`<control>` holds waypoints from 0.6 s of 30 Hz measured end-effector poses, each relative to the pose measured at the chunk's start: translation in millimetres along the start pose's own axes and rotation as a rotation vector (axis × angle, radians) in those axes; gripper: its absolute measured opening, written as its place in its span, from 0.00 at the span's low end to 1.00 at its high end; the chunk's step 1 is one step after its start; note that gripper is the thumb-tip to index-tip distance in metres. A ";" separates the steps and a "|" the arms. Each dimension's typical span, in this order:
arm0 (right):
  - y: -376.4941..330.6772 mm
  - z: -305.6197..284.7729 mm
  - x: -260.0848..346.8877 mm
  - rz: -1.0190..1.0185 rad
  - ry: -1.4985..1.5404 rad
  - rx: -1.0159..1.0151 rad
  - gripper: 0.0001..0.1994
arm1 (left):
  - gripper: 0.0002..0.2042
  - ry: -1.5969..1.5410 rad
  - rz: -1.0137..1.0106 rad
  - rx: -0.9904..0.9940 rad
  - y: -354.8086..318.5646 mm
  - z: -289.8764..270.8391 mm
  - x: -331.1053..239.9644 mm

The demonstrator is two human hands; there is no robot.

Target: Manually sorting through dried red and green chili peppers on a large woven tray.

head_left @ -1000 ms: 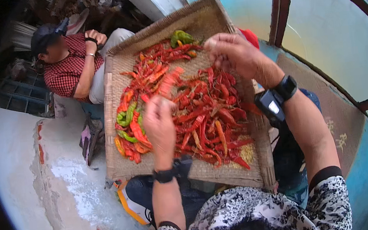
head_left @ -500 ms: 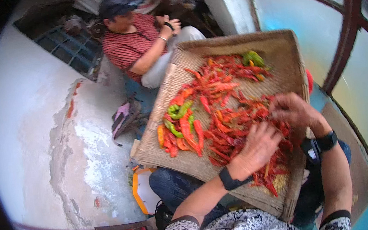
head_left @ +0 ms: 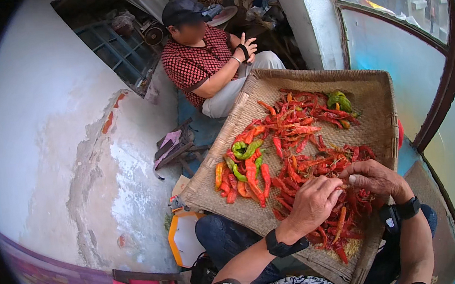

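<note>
Chilli (head_left: 342, 186) pinched between both hands' fingers (head_left: 338, 191).

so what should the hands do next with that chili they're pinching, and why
Probably part the hands and drop the piece onto a pile. The left hand and right hand meet fingertip to fingertip on one red chili above the red heap, while the woven tray already holds a separate orange-and-green cluster on its left.

Red, orange and green chillies (head_left: 296, 156) lie on a tan woven tray (head_left: 371, 97); at ten o'clock, a red checked shirt (head_left: 193, 64).
</note>
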State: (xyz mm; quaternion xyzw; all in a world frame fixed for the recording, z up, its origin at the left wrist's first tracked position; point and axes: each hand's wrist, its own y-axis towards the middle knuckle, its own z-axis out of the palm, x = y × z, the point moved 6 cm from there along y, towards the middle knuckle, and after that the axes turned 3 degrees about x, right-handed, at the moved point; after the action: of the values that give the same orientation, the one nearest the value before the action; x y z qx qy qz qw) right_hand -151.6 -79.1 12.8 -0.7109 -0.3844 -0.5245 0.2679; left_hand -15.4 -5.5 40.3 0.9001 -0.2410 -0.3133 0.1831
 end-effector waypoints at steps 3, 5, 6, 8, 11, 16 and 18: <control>0.2 4.7 6.2 -0.014 0.169 -0.031 0.14 | 0.13 -0.025 -0.075 0.015 -4.4 -0.1 8.9; 1.4 11.3 5.6 -0.028 0.033 0.039 0.14 | 0.18 -0.064 -0.091 0.039 -6.1 3.5 10.4; 1.8 10.0 4.2 -0.035 0.013 0.027 0.12 | 0.18 -0.063 -0.090 0.038 -6.5 5.0 9.6; -0.6 2.9 0.5 -0.032 0.035 -0.030 0.11 | 0.25 -0.211 -0.148 -0.001 -7.5 5.6 11.8; -2.7 -8.6 4.2 0.037 0.051 -0.140 0.09 | 0.28 -0.296 -0.237 0.090 -12.3 9.3 19.7; -4.4 -11.2 7.3 -0.062 -0.471 -0.248 0.10 | 0.19 -0.383 -0.172 0.029 -9.8 -5.5 6.1; -4.4 -1.6 11.5 -0.074 -0.450 -0.227 0.14 | 0.15 -0.423 -0.128 -0.034 -2.8 -14.7 -1.1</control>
State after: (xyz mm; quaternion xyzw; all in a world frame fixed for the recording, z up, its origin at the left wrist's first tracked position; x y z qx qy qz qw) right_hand -154.3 -74.9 24.1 -0.8208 -0.3987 -0.4021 0.0748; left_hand -5.6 0.0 50.3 0.8246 -0.2110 -0.5102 0.1232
